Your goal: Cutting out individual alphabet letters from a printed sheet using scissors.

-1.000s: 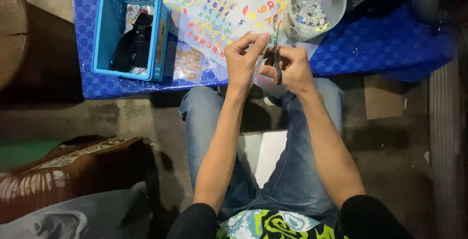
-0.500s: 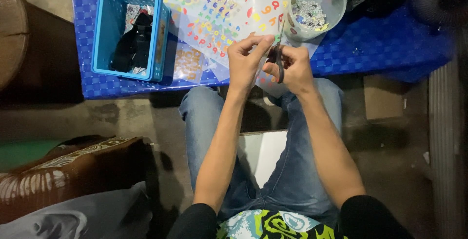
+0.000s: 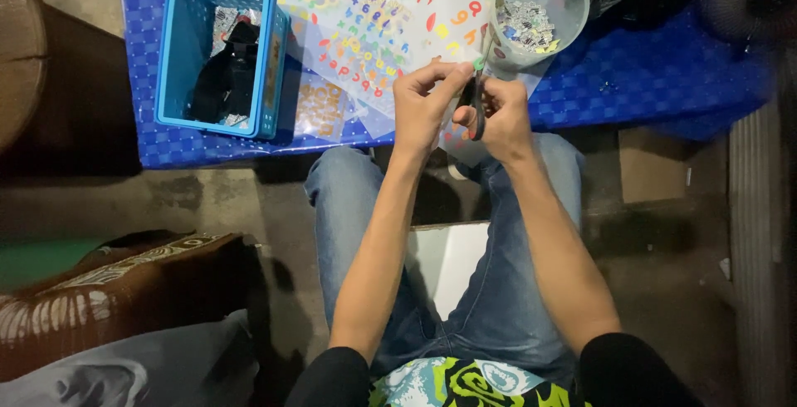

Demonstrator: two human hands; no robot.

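Observation:
My right hand grips small dark-handled scissors with blades pointing up toward the table. My left hand pinches a clear sticker sheet printed with colourful numbers and letters, right beside the blades. Both hands meet just over the near edge of the blue table, above my knees. The sheet spreads across the table behind my hands. What lies between the blades is hidden by my fingers.
A clear plastic cup of small cut pieces stands at the back right of my hands. A blue plastic basket with dark items sits at the left. A brown bag lies on the floor at the lower left.
Both hands have stayed at the table edge; the scissors and sheet shifted only slightly between my fingers.

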